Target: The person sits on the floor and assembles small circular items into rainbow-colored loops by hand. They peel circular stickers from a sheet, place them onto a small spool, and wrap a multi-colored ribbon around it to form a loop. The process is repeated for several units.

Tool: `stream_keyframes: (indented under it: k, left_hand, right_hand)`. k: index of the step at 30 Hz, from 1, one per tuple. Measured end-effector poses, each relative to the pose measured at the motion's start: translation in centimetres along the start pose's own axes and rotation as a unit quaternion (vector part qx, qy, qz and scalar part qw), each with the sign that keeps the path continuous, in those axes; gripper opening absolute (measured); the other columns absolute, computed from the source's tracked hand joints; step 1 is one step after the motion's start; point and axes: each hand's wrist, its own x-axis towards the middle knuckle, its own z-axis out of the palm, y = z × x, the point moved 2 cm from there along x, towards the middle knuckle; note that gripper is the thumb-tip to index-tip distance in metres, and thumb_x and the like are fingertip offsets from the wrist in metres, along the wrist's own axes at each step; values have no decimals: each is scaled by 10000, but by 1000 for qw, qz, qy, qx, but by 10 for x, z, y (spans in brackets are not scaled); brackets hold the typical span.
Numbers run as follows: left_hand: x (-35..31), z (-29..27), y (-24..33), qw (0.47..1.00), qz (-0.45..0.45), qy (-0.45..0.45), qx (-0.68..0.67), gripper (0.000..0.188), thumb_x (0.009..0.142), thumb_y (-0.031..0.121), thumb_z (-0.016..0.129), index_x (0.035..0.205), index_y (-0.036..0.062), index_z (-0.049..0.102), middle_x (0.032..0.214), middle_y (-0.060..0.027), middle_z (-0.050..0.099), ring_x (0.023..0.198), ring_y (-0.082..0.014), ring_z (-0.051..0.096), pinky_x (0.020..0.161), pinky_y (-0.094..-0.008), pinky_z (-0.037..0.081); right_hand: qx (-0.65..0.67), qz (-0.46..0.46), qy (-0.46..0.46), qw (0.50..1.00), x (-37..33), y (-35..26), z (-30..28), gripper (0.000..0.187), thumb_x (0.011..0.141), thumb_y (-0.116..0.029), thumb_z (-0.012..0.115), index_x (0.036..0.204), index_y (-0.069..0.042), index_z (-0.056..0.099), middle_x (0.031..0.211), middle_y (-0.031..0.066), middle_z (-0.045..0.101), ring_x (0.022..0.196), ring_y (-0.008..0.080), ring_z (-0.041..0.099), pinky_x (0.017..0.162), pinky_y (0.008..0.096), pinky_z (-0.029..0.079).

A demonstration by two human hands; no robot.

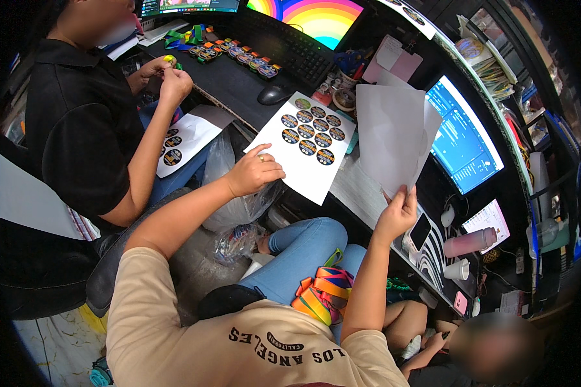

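Note:
My left hand (pixel 256 173) is closed on the near left edge of a white sticker sheet (pixel 310 184), its fingers lying on top of the paper. Rows of round black stickers with orange lettering cover the far part of that sheet, and one near its top corner is greenish. At the right, my right hand (pixel 397 216) pinches the lower edge of some blank greyish-white paper sheets (pixel 390 138), held upright beside a monitor. A bundle of bright coloured ribbons (pixel 323 293) in orange, yellow and blue rests on my lap.
A co-worker at the left handles something small and yellow, another sticker sheet (pixel 172 155) on their lap. Ribboned badges (pixel 239 55), a mouse (pixel 274 95) and a keyboard (pixel 306 61) lie on the desk. Rightward are a monitor (pixel 465 138), phone (pixel 420 232), pink tumbler (pixel 471 242) and white cup (pixel 457 269).

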Motion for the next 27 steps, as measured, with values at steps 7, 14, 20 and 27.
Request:
stream_keyframes:
  k: [7, 14, 20, 27]
  left_hand:
    - [0, 0, 0, 1000, 9, -4, 2, 146, 778, 93, 586, 890, 153, 658, 845, 39, 655, 828, -145, 617, 1056, -462, 381]
    - [0, -1, -1, 1000, 12, -15, 6, 224, 713, 46, 624, 897, 168, 656, 868, 58, 651, 837, -136, 603, 1064, -472, 379]
    - [0, 0, -1, 1000, 17, -16, 14, 202, 722, 47, 623, 881, 169, 649, 857, 67, 645, 813, -132, 603, 1065, -476, 377]
    - [0, -1, -1, 999, 24, -21, 25, 186, 733, 60, 624, 883, 167, 650, 849, 68, 645, 806, -125, 602, 1067, -480, 374]
  right_hand:
    - [-21, -10, -3, 1000, -1, -4, -2, 278, 968, -83, 544, 1221, 5, 619, 1059, 99, 663, 838, 116, 646, 643, 246, 580]
    - [-21, -10, 3, 1000, -2, -2, -2, 272, 969, -92, 548, 1208, 11, 625, 1048, 95, 666, 834, 113, 645, 642, 247, 581]
    - [-17, -10, 1, 1000, -3, -2, -3, 271, 968, -95, 551, 1204, 16, 626, 1037, 96, 670, 833, 115, 646, 635, 247, 581]
    - [-15, -13, 4, 1000, -3, -5, -2, 268, 966, -86, 547, 1201, 17, 625, 1038, 105, 668, 835, 129, 654, 647, 261, 593]
